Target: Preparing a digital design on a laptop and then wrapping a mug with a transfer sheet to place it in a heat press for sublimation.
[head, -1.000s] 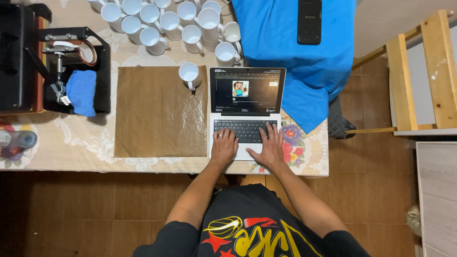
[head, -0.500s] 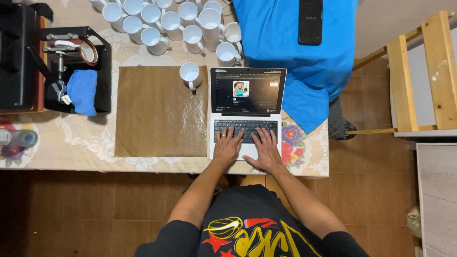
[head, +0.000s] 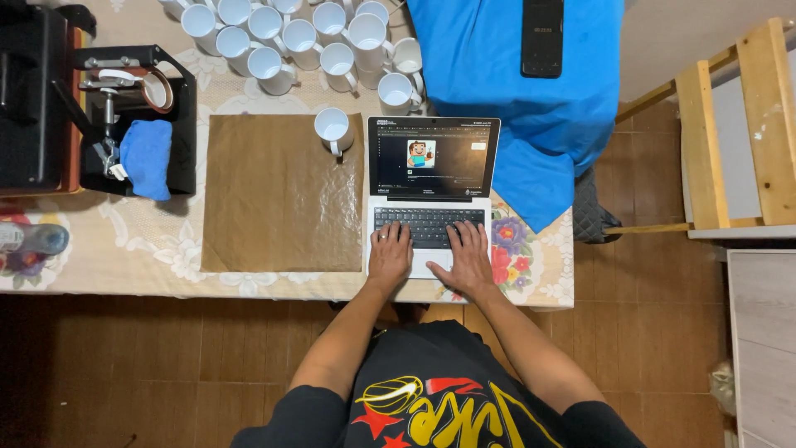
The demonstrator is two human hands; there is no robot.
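Observation:
An open laptop [head: 431, 158] stands on the table near its front edge, its dark screen showing a small cartoon figure. My left hand [head: 390, 255] lies flat on the left half of the keyboard, fingers spread. My right hand [head: 469, 259] rests on the right half of the keyboard and the palm rest, fingers apart. Neither hand holds anything. A single white mug [head: 333, 129] stands just left of the screen, on the corner of a brown sheet [head: 282, 195].
Several white mugs [head: 298, 37] cluster at the back. A black mug press [head: 133, 116] with a blue cloth [head: 148, 158] is at the left. A blue fabric [head: 514, 91] with a black phone [head: 543, 37] lies at the right. Wooden frame [head: 730, 124] stands beside the table.
My right hand has shifted slightly left and down on the keyboard. The left hand stays on the keys.

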